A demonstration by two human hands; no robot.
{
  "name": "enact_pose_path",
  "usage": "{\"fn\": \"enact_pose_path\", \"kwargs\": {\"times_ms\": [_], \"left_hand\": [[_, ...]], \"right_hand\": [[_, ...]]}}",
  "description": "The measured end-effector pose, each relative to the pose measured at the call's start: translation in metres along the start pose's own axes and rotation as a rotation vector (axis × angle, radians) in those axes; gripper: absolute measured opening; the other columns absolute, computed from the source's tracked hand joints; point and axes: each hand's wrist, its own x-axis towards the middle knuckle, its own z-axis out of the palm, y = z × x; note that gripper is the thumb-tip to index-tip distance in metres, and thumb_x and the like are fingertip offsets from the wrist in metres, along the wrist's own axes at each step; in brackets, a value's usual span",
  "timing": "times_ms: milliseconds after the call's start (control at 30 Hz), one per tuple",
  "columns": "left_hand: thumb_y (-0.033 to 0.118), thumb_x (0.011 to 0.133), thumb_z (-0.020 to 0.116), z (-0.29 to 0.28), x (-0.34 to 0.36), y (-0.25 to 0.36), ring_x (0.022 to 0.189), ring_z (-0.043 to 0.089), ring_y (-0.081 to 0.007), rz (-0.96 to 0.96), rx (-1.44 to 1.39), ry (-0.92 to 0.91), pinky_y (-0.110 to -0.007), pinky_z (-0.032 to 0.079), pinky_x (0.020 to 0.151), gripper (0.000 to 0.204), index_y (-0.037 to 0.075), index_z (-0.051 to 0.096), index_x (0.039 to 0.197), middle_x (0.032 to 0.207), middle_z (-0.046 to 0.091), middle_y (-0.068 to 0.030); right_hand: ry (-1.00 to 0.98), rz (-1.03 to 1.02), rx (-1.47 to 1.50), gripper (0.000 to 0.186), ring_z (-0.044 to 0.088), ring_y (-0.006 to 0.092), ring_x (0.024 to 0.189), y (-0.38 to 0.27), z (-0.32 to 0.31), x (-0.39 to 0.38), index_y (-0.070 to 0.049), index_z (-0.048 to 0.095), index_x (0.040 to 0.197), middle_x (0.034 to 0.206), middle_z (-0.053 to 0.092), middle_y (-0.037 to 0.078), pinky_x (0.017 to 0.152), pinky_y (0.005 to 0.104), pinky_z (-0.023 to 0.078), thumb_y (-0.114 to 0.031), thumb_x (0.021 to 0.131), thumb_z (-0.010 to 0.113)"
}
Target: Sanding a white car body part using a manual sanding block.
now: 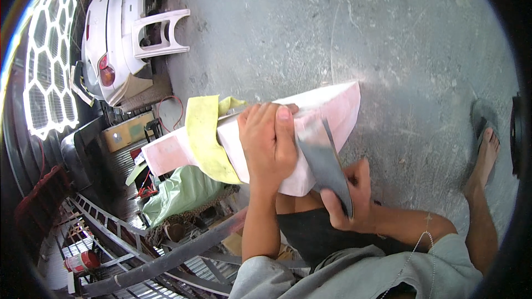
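Note:
A long white panel (348,112) with pinkish patches lies slantwise in front of me, above my lap. My left hand (270,141) is closed over its upper edge, the thumb lying along the top and the fingertips partly hidden. In my right hand (357,196), a bent dark grey sheet of sandpaper (324,163) is pinched between thumb and fingers. The sheet's far end reaches the panel's face just right of my left hand. A yellow cloth (206,141) is draped around the panel to the left of that hand.
Grey concrete floor (421,50) spreads ahead and right. Upper left are a white plastic stool (162,33) and a white car rear (119,27). A pale green bag (180,196), metal frame bars (183,252) and a red can (83,261) sit at lower left. A sandalled foot (487,147) rests right.

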Motion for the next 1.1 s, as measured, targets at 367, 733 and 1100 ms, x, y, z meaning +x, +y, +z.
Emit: {"fn": "enact_pose_path", "kwargs": {"times_ms": [367,733,1100], "left_hand": [[0.027,0.090,0.066,-0.012,-0.002,0.015,0.102,0.065,-0.0326,0.097,-0.050,-0.051,-0.055,0.033,0.110,0.033,0.006,0.069,0.116,0.100,0.072,-0.0107],[0.017,0.103,0.061,-0.027,0.018,-0.033,0.098,0.068,-0.0201,-0.149,-0.080,0.300,-0.035,0.050,0.094,0.025,0.002,0.068,0.122,0.095,0.075,-0.0101],[0.031,0.104,0.056,-0.007,-0.014,-0.077,0.098,0.065,-0.0203,-0.642,-0.803,0.273,-0.038,0.051,0.092,0.033,0.002,0.065,0.119,0.106,0.069,-0.0120]], "right_hand": [[0.476,0.326,0.619,0.039,0.058,0.0164,0.093,0.030,-0.047,0.081,0.002,0.060,0.115,0.100,0.063,0.007,0.082,0.0394,0.050,-0.030,0.097,0.072],[0.017,-0.259,-0.104,0.044,0.051,0.0329,0.112,0.092,-0.031,0.005,-0.013,0.071,0.130,0.124,0.059,0.014,0.104,0.0456,0.039,-0.014,0.086,0.074],[-0.260,-0.181,0.021,0.063,0.051,0.0328,0.126,0.092,-0.017,0.030,-0.023,0.069,0.139,0.135,0.056,0.013,0.112,0.0453,0.036,-0.010,0.077,0.065]]}}
